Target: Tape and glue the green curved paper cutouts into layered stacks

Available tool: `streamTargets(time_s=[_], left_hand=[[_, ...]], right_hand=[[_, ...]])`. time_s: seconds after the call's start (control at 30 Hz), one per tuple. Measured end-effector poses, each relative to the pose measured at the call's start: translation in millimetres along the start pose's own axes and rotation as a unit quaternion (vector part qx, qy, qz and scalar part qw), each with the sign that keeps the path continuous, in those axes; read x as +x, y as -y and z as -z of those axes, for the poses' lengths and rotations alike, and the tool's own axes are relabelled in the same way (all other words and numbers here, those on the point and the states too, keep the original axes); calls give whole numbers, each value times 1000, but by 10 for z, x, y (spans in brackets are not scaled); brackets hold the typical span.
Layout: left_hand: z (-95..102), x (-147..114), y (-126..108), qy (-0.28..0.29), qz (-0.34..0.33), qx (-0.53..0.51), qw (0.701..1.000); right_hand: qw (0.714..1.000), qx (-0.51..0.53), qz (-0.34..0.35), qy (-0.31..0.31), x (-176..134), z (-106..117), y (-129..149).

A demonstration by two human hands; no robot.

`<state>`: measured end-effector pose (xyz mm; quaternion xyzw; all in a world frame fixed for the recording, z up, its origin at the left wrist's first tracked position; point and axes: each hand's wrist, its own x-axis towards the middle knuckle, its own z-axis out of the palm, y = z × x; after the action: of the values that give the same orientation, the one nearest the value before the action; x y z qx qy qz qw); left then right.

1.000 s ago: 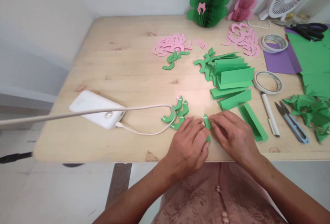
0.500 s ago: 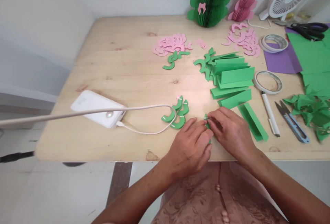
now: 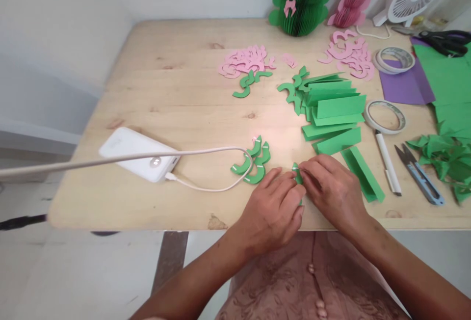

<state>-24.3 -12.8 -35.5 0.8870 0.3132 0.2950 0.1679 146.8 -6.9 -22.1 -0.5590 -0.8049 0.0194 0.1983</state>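
Note:
A green paper cutout (image 3: 296, 174) lies at the table's front edge, mostly hidden under my hands. My left hand (image 3: 276, 208) holds it down with fingers pressed together. Pinched at its upper tip, my right hand (image 3: 329, 187) grips a thin white strip on the cutout. Left of my hands are several curved green cutouts (image 3: 253, 176) bearing short white strips, with a cable loop across them. A folded green paper strip (image 3: 364, 175) stands beside my right hand, near a pile of similar folded green strips (image 3: 338, 108).
A white power bank (image 3: 138, 155) with its cable (image 3: 206, 152) is at left. Pink cutouts (image 3: 243, 61) lie farther back, before a green paper honeycomb figure (image 3: 305, 1). Tape rolls (image 3: 386, 130), a white marker (image 3: 388, 163), blue thread snips (image 3: 421, 175) and green scraps (image 3: 441, 150) are at right.
My right hand has shifted slightly right and shows more of the cutout's tip. My left hand stays nearly in place. The view has moved a little.

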Motion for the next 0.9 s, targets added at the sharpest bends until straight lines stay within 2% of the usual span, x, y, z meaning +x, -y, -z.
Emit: streamTargets(time_s=[0.43,0.73,0.9], left_hand=[[8,3,0,4,0,-2,1000],[6,2,1,0,4,-5,1000],[8,6,4,-3,-3,-6,1000]], right_hand=[[998,-58,23,6,31,-18,-6],[998,-52,17,16,37,-49,-20],[999,-35,6,2,30,-31,-13]])
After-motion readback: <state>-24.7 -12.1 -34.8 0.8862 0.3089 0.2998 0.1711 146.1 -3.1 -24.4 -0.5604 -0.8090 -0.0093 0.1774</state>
